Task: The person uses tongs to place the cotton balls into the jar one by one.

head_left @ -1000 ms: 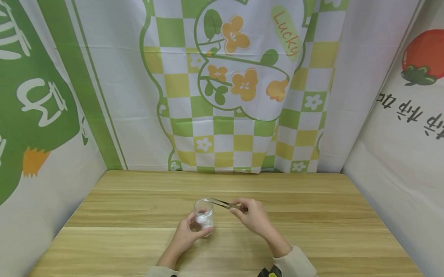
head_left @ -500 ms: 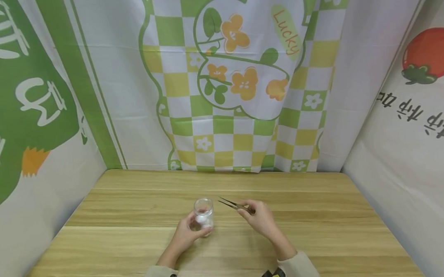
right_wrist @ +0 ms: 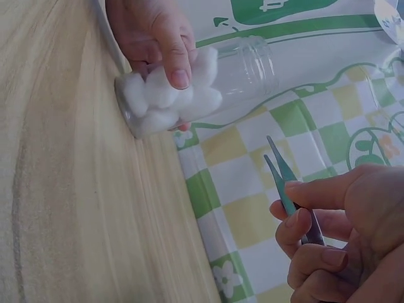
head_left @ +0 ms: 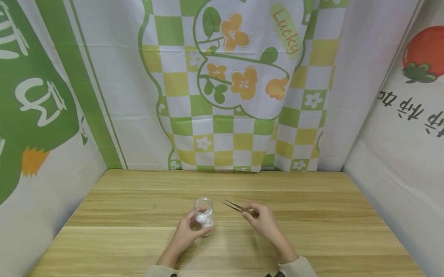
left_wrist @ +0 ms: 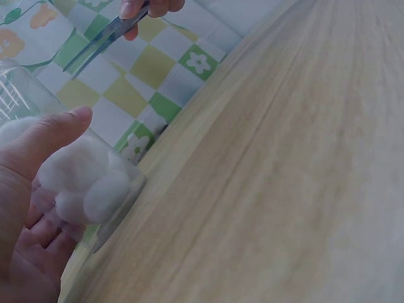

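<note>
My left hand [head_left: 185,235] grips a clear glass jar [head_left: 204,206] round its lower side, thumb across the front. The jar stands upright on the wooden table with its mouth uncovered. Several white cotton balls [right_wrist: 165,95] fill its lower half; the upper part is bare glass. To the right, my right hand [head_left: 264,222] pinches metal tweezers [head_left: 240,208] between thumb and fingers. The tweezers' tips [right_wrist: 267,146] stand slightly apart with nothing between them, pointing toward the jar from a short way off. In the left wrist view the tweezers [left_wrist: 104,43] appear beyond the jar.
A light wooden table [head_left: 135,200] lies under both hands. Behind it hangs a green, yellow and white checked cloth [head_left: 222,146]. Printed cloth walls close in the left and right sides. Each sleeve cuff [head_left: 298,269] has a black wrist device by it.
My right hand has drawn the tweezers away from the jar's mouth, rightward and slightly toward me. The left hand and the jar have stayed where they were.
</note>
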`<state>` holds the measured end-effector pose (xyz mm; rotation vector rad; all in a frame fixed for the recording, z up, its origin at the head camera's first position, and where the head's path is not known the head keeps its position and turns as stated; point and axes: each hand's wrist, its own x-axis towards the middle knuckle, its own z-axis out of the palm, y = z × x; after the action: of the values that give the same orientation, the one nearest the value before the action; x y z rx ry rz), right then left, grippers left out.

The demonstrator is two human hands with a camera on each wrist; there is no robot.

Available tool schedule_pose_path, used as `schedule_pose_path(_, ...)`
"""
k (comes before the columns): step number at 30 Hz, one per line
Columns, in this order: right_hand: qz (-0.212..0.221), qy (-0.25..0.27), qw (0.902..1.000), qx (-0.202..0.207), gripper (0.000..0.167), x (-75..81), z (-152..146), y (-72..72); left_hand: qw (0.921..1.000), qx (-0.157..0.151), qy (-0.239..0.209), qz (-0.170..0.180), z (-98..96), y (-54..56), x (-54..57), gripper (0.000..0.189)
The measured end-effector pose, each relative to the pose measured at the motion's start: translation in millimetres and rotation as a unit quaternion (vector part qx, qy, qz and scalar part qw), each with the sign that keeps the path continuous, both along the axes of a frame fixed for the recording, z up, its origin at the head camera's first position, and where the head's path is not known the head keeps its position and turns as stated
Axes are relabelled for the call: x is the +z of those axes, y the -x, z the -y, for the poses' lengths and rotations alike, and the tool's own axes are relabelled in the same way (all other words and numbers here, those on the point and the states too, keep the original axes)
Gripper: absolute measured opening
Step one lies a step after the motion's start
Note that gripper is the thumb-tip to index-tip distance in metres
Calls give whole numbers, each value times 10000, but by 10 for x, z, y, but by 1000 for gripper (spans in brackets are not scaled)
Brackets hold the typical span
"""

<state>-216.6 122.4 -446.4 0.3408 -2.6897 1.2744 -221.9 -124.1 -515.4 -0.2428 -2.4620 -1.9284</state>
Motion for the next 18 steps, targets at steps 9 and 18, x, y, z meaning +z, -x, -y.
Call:
schedule_pose_path(9, 148, 51, 9999, 16, 16, -13, -26, -10, 10000, -35, -57, 69, -8, 3, 11, 58)
schedule_pose_path(18, 651, 335, 9972, 170, 22, -49, -82, 14, 10000, -50, -37, 2, 2, 1, 0, 59)
